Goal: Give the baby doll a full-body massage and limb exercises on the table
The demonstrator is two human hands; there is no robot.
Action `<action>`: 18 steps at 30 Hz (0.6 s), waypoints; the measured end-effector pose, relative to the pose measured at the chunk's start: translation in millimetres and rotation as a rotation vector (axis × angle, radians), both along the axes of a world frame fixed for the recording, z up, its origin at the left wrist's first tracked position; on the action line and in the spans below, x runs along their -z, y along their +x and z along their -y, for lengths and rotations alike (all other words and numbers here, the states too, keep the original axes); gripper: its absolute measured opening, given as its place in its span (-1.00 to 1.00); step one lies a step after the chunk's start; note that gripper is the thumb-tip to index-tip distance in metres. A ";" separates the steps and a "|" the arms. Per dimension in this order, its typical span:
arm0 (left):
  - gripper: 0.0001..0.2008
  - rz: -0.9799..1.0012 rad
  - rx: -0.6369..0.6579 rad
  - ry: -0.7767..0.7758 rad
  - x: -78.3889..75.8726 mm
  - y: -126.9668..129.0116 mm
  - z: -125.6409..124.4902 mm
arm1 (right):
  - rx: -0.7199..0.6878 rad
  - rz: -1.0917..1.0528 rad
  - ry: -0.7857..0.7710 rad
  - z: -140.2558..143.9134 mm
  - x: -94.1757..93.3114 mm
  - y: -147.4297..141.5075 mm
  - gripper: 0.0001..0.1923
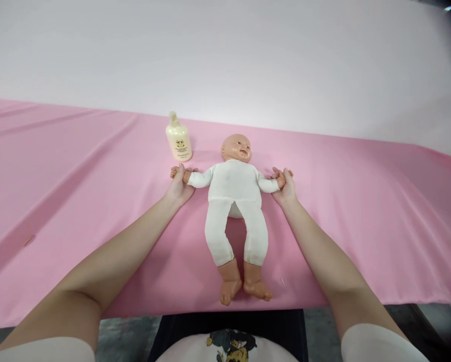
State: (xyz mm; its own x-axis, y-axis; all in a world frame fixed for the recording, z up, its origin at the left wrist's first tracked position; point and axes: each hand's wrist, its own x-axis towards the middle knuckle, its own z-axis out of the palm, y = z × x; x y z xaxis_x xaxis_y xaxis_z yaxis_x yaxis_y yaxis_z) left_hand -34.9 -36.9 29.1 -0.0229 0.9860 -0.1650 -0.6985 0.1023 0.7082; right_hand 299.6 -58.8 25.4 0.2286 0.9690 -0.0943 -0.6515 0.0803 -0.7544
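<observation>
A baby doll point(235, 201) lies on its back on the pink cloth point(78, 176) that covers the tabletop, its head toward the far edge and its bare feet near the front edge. It wears a white one-piece suit. Both of its arms are spread out sideways, and its legs lie slightly apart.

The left hand point(180, 185) rests on the cloth at the doll's outstretched arm on that side. Its fingers are clamped around the doll's small hand, thumb over the top. The right hand point(284, 185) does the same on the other side: fingers closed around the doll's other hand, palm low against the cloth. Both forearms reach straight forward from the front edge, one on each side of the doll's legs.

A cream lotion bottle point(178, 138) with a pump top stands upright on the cloth, just beyond the left hand and beside the doll's head, apart from both. The label print is too small to read.

A plain pale wall point(225, 50) rises behind the tabletop.
</observation>
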 end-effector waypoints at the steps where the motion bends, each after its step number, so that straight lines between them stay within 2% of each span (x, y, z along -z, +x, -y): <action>1: -0.74 -0.014 0.013 0.012 0.0 0.2 0.9 | -0.021 -0.011 0.026 0.5 0.3 0.2 -0.79; 3: -0.79 -0.045 0.055 0.046 -0.5 0.6 3.4 | -0.061 -0.004 0.058 1.5 1.2 0.1 -0.84; 6: -0.76 -0.074 0.093 0.069 -1.5 1.1 5.7 | -0.096 0.032 0.039 1.1 3.1 -0.6 -0.85; 12: -0.60 -0.044 0.027 0.015 -0.7 1.0 0.6 | -0.003 -0.008 0.064 -0.6 4.5 -1.0 -0.65; 15: -0.75 -0.068 0.070 0.031 -0.5 1.0 3.1 | -0.095 0.048 0.091 1.3 4.2 -1.1 -0.68; 18: -0.75 -0.085 0.122 0.074 -0.5 0.5 6.2 | -0.158 0.094 0.085 1.7 4.5 -0.6 -0.67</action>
State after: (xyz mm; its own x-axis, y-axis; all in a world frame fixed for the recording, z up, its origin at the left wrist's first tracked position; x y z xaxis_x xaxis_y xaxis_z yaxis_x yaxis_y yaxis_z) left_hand -34.4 -43.2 29.6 0.0873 0.9917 -0.0940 -0.6212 0.1280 0.7731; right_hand 299.0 -60.4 20.8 0.0771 0.9970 0.0042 -0.5881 0.0488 -0.8073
